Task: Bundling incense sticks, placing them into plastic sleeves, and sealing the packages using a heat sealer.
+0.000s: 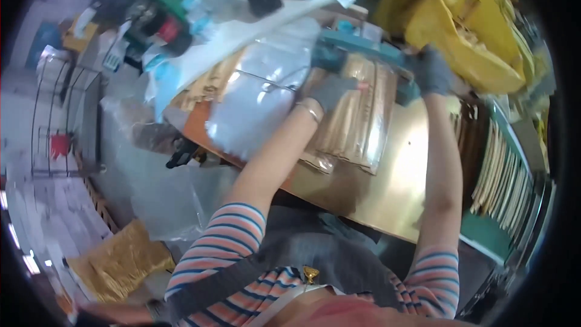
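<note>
My left hand (333,92), in a grey glove with a bare fingertip showing, grips the upper part of a clear plastic bag (354,127). Inside the bag lie long, thin, light-brown pieces that look like wood. The bag's far end reaches a blue-green bar (363,47), which resembles a bag sealer. At the right end of that bar is my right hand (433,72), also gloved in grey. Motion blurs its fingers, so their grip does not show.
A stack of clear plastic bags (260,94) lies left of my left hand. Beyond the bar's right end stands a yellow sack (463,42). Rows of thin flat pieces (499,175) fill a green-lined holder at right. Cluttered white sheeting (236,39) covers the far left; a golden-brown package (124,260) sits lower left.
</note>
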### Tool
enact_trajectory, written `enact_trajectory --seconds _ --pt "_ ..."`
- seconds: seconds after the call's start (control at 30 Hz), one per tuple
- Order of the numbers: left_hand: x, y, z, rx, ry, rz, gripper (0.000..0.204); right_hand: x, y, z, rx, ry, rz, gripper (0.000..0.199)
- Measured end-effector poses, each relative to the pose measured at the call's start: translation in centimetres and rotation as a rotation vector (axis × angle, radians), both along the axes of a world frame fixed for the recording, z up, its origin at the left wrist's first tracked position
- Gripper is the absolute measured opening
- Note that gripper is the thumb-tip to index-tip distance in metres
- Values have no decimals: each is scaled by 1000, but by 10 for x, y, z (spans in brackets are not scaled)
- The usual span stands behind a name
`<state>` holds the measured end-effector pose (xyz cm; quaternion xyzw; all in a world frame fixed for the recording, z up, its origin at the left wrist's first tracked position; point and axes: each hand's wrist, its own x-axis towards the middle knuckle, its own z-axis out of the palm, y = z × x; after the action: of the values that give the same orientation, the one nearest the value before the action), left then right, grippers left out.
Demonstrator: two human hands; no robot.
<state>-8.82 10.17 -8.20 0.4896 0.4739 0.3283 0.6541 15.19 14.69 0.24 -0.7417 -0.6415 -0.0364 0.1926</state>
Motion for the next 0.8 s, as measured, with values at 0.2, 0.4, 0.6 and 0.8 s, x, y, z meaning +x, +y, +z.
enact_trajectory --seconds 0.2,0.4,0.6,0.8 --pt "-23 -6 2 -203 -42 32 50 -19 4 -44 163 45 43 29" --pt "-16 -12 7 -196 -78 17 48 -17 -1 -46 167 63 -24 25" --pt "-19 -10 1 -106 -35 -5 46 -20 -26 -30 83 272 -14 41" --pt "-12 -53 10 -49 -155 -20 37 -70 -197 -71 -302 1811 261 53"
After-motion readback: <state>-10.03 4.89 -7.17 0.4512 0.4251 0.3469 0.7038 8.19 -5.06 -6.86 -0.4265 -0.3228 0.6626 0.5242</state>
